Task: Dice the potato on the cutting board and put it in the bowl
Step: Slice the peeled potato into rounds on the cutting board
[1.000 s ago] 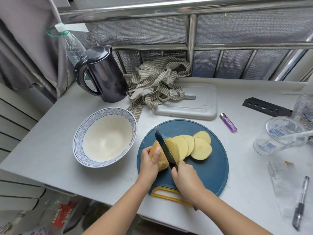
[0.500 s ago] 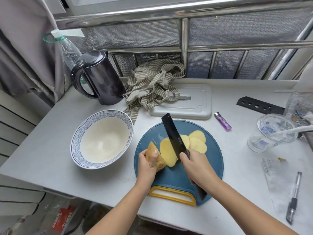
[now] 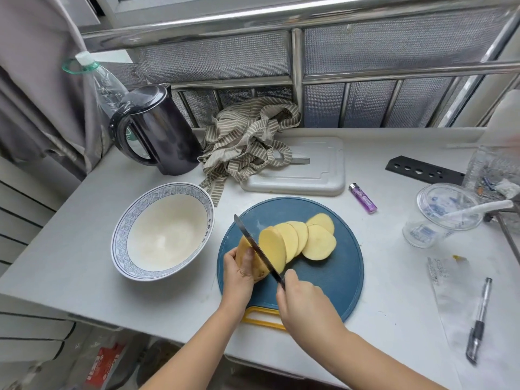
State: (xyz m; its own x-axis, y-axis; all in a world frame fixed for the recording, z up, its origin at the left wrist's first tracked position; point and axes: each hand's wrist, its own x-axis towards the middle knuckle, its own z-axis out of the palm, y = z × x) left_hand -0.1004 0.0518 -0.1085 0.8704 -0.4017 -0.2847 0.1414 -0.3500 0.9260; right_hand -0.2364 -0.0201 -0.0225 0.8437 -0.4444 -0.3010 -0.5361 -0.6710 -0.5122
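A round blue cutting board (image 3: 332,280) with a yellow handle lies in front of me. On it several yellow potato slices (image 3: 306,240) lean in a row. My left hand (image 3: 239,274) grips the uncut potato end (image 3: 247,257) at the left of the row. My right hand (image 3: 304,305) holds a black knife (image 3: 254,244), its blade down between the potato end and the nearest slice. A white bowl (image 3: 121,243) with a blue patterned rim stands to the left of the board, with nothing in it.
A black kettle (image 3: 160,130) and a striped cloth (image 3: 247,139) sit behind the bowl. A white tray (image 3: 315,175), a purple lighter (image 3: 363,197), a clear plastic cup (image 3: 439,218), a black perforated strip (image 3: 422,169) and a pen (image 3: 478,322) lie to the right. The counter edge runs just below the board.
The knife was lifted off the potato half a second ago and now is down again, cutting closer to my left hand. One more slice leans against the row.
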